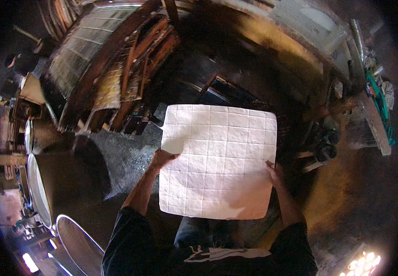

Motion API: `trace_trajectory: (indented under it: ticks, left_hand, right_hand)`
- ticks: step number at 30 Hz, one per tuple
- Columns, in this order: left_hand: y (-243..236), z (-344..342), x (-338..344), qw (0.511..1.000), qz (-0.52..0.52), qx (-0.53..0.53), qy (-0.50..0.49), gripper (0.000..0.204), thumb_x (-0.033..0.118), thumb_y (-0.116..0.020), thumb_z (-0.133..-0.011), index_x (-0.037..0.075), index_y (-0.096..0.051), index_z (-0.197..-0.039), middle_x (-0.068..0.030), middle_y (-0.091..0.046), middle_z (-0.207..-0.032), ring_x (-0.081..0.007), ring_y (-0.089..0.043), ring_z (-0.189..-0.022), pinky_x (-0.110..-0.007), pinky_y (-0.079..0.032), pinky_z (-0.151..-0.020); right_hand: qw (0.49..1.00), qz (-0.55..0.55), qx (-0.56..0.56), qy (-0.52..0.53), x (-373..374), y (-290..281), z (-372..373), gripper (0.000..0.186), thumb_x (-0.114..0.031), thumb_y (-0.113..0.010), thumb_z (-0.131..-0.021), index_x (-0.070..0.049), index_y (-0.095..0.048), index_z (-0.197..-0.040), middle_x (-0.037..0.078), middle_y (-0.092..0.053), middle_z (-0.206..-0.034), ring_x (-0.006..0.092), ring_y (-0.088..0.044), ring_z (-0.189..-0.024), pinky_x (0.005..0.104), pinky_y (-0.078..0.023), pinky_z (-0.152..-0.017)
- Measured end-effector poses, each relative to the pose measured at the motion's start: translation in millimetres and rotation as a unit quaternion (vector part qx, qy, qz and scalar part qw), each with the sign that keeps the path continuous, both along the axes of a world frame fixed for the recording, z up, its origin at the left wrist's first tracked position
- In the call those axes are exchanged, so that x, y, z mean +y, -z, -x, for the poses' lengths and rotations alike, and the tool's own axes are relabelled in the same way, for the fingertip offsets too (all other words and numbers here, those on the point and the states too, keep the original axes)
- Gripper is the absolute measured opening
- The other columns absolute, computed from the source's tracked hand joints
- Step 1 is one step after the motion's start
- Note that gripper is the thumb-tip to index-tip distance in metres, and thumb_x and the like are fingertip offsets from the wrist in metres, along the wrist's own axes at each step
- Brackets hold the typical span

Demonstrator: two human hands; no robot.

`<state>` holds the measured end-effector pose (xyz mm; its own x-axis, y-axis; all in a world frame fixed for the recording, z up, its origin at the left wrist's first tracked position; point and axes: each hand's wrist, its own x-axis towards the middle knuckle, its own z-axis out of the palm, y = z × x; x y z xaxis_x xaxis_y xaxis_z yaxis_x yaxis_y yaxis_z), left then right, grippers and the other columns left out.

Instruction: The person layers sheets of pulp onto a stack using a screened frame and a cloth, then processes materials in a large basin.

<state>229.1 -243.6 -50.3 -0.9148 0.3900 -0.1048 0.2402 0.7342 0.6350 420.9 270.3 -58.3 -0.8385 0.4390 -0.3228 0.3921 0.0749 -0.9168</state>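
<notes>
Sheet (218, 161), pale and grid-lined, was held out before the shirt (157, 257); the left hand (164, 158) was clasped on its left edge, the right hand (274, 173) on its right, fingers mostly hidden. Gripped only at two sides, it might sag, or tip if one grip slackened.

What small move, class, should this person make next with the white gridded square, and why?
Probably steady the white gridded square with an even grip before moving it: the left hand holds its left edge and the right hand its right edge, while no hand shows at its near or far edge.
</notes>
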Motion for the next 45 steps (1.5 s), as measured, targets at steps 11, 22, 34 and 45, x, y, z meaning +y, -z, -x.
trace_trajectory:
  ticks: [11, 22, 34, 45]
  left_hand:
    - [-168.0, -112.8, -46.5, 0.853, -0.35, -0.305, -0.239, 0.046, 0.029, -0.073, -0.075, -0.009, -0.06, -0.099, -0.0084, -0.065, -0.099, -0.0144, -0.062, -0.087, -0.024, -0.049, -0.076]
    - [-328.5, -209.2, -66.4, 0.858, -0.127, -0.212, -0.45, 0.036, 0.028, -0.072, -0.077, -0.005, -0.064, -0.09, -0.0079, -0.062, -0.079, -0.0138, -0.059, -0.073, -0.03, -0.05, -0.067]
    - [-428.4, -384.2, -281.2, 0.673, -0.351, -0.049, -0.649, 0.028, 0.027, -0.075, -0.073, 0.001, -0.067, -0.082, -0.0032, -0.06, -0.07, -0.011, -0.055, -0.053, -0.027, -0.043, -0.045]
    - [-438.7, -418.0, -298.2, 0.514, -0.289, -0.058, -0.806, 0.026, 0.026, -0.076, -0.072, 0.002, -0.064, -0.074, -0.0033, -0.057, -0.057, -0.0104, -0.048, -0.041, -0.027, -0.035, -0.038]
  right_hand:
    - [0.982, 0.074, -0.041, -0.17, -19.4, -212.0, 66.5, 0.03, -0.024, -0.069, -0.077, 0.001, -0.062, -0.092, 0.005, -0.062, -0.083, 0.0155, -0.059, -0.072, 0.0302, -0.047, -0.066]
    - [0.914, 0.148, -0.054, -0.373, -111.2, -317.0, 184.7, 0.025, -0.02, -0.07, -0.076, 0.002, -0.06, -0.083, 0.01, -0.062, -0.08, 0.0205, -0.061, -0.067, 0.0364, -0.051, -0.063]
    - [0.761, 0.175, -0.067, -0.621, -509.9, -344.2, 239.7, 0.025, -0.024, -0.072, -0.075, -0.001, -0.065, -0.082, 0.003, -0.063, -0.083, 0.0132, -0.059, -0.076, 0.0353, -0.049, -0.069]
    - [0.655, 0.219, -0.09, -0.718, -642.5, -335.5, 278.6, 0.021, -0.015, -0.069, -0.078, 0.003, -0.064, -0.089, 0.005, -0.065, -0.089, 0.0103, -0.06, -0.083, 0.0226, -0.047, -0.077]
